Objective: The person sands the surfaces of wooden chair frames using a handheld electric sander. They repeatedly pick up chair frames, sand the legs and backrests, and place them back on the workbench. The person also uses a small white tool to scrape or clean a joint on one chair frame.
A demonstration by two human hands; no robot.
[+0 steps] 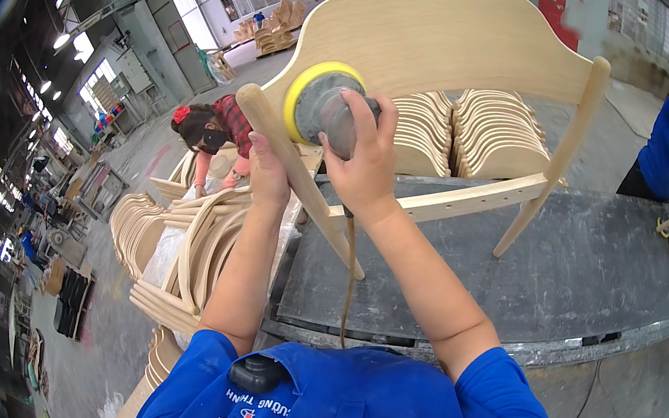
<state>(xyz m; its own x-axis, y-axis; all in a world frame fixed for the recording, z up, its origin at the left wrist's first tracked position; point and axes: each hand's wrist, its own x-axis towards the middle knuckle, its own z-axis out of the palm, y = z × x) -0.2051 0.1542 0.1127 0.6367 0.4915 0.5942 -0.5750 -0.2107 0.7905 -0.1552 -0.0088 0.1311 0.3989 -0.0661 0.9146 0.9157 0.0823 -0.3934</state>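
Observation:
A pale wooden chair frame (445, 32) stands tilted over a dark worktable, its broad curved backrest facing me. My right hand (367, 162) wraps round a grey round sander (322, 113) with a yellow pad. The pad's edge is against or very near the left end of the backrest; exact contact is hard to tell. My left hand (269, 172) grips the frame's left post (294, 165) just below its rounded top, with part of the fingers hidden behind the wood. A brown cord or hose (346, 288) hangs down below the sander.
The dark worktable (602, 255) spans the middle and right. Behind the frame stand two stacks of curved wooden panels (498, 138). More bent chair parts (203, 259) are piled at left, where a person in a checked top (234, 122) leans over. Another person in blue (659, 148) handles a frame at right.

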